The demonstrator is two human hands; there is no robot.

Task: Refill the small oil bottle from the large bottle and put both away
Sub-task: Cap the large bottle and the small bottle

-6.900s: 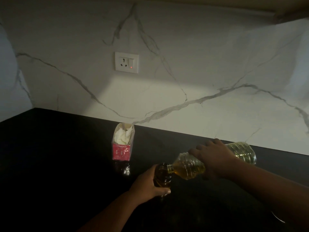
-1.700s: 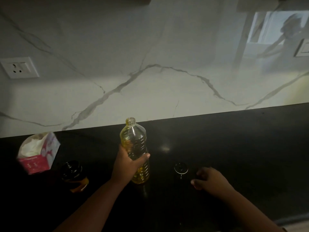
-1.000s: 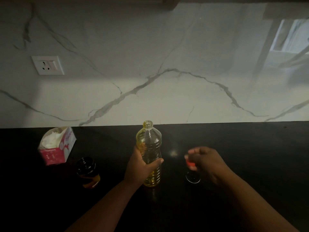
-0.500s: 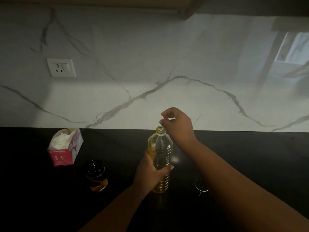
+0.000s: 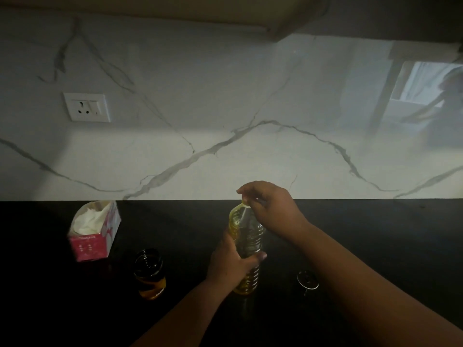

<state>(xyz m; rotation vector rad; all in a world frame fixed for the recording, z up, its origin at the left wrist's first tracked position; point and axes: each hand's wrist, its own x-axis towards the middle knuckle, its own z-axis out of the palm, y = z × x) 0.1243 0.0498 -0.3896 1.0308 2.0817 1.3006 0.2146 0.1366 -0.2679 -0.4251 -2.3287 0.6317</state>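
Yellow oil bottle (image 5: 246, 246) is gripped by the left hand (image 5: 231, 265); its neck is pinched by the right hand (image 5: 271, 209). Red tissue box (image 5: 94, 231) print can't be read.

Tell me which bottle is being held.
The tall clear large bottle: left hand grips it, right hand at its mouth. The small dark bottle stands untouched.

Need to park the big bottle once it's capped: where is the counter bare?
Bare: the counter right of the large bottle, behind the loose lid. Also between the tissue box and bottle. Crowded: front left, by the small bottle.
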